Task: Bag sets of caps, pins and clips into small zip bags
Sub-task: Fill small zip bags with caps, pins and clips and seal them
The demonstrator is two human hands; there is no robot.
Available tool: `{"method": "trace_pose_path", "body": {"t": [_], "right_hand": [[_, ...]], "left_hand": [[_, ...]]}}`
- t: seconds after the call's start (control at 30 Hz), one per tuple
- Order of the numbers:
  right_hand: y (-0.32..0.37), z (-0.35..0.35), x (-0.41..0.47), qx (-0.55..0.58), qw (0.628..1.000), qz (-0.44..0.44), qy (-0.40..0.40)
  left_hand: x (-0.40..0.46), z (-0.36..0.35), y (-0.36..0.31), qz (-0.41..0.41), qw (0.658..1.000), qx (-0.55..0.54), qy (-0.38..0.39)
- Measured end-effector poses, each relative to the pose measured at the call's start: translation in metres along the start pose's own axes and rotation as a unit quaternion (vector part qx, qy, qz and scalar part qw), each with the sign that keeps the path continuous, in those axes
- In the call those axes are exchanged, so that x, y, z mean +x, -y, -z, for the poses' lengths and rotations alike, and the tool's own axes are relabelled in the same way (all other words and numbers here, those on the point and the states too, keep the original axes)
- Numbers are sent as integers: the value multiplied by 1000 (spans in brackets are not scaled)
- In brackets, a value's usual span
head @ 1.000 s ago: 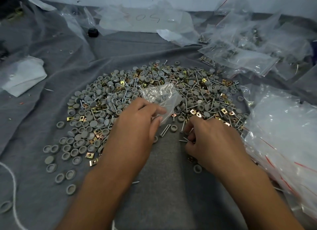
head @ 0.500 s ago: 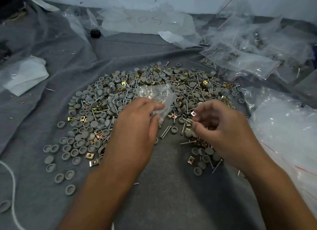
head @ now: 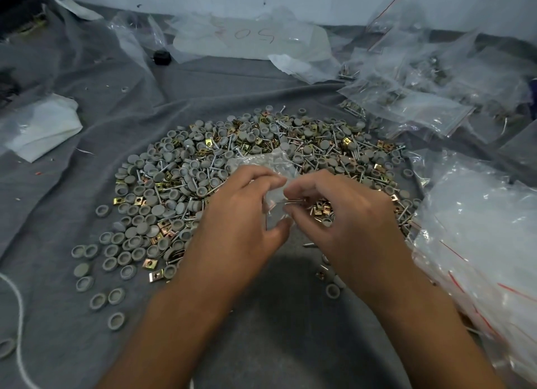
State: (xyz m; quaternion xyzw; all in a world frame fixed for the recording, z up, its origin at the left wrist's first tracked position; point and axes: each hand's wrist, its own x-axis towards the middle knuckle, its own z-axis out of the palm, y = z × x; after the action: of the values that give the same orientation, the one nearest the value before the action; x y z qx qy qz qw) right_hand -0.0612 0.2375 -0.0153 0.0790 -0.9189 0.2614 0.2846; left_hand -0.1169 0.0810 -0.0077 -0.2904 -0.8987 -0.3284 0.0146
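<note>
- Nearest, on the grey cloth (head: pixel 261 345) covering the table, a few stray caps (head: pixel 116 320) lie apart from the main heap at the near left; these could be missed when sets are counted, since they sit well outside the working area.
- The left hand (head: pixel 232 229) is seen with thumb and fingers curled, pinching the mouth of a small zip bag (head: pixel 273 167). If that pinch is slackened, the opening could collapse and the part being fed would be blocked or dropped.
- The right hand (head: pixel 343 220) is seen pinching a thin pin (head: pixel 293 201) between thumb and fingertips, its tip pointed left at the bag mouth. The thin film could be pierced by the point, or the pin could slide past the opening and fall back into the heap.
- Whether other parts are already in the bag cannot be told, as the plastic is crumpled and glossy; a miscounted set is therefore a risk.
- Just beyond and around both hands, the mixed heap (head: pixel 232 156) of caps, pins and brass clips (head: pixel 209 141) is spread; a sleeve or wrist dragged through it could scatter pieces further over the cloth.
- At the right, a stack of empty zip bags (head: pixel 479 229) lies near the heap, where loose pins could slip under it and be lost.
- Far right, filled bags (head: pixel 421 109) are piled loosely; an unsealed one could spill.
</note>
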Motion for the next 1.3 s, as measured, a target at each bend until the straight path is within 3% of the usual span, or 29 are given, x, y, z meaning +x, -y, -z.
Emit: {"method": "trace_pose_path", "body": {"t": [0.37,0.43,0.57,0.63,0.77,0.87,0.97,1.1,1.23,1.3], "right_hand": [[-2,7,3,70,996,-49,-38],[-13,16,2,56,995,-84,23],[-33,22,-4,-83,932,-164,312],[-35,17,-6,-118,914,-158,355],[-32,12,-5,-82,935,-149,310],[-21,11,-1,22,980,-120,155],[-6,7,5,46,996,-51,51],[5,-7,4,22,999,-36,12],[4,-7,7,67,997,-38,-26],[-6,-4,8,45,997,-65,20]], "left_hand": [[-1,3,-2,3,999,-26,-25],[-1,5,-3,10,999,-26,-34],[-1,10,-3,14,998,-23,-64],[0,11,-2,13,998,-10,-68],[1,12,2,22,999,8,-48],[0,10,3,17,999,24,-18],[-2,8,3,10,1000,25,-4],[-2,6,3,8,1000,10,-13],[-2,8,4,12,1000,-2,-28],[-2,10,5,29,998,-6,-60]]}}
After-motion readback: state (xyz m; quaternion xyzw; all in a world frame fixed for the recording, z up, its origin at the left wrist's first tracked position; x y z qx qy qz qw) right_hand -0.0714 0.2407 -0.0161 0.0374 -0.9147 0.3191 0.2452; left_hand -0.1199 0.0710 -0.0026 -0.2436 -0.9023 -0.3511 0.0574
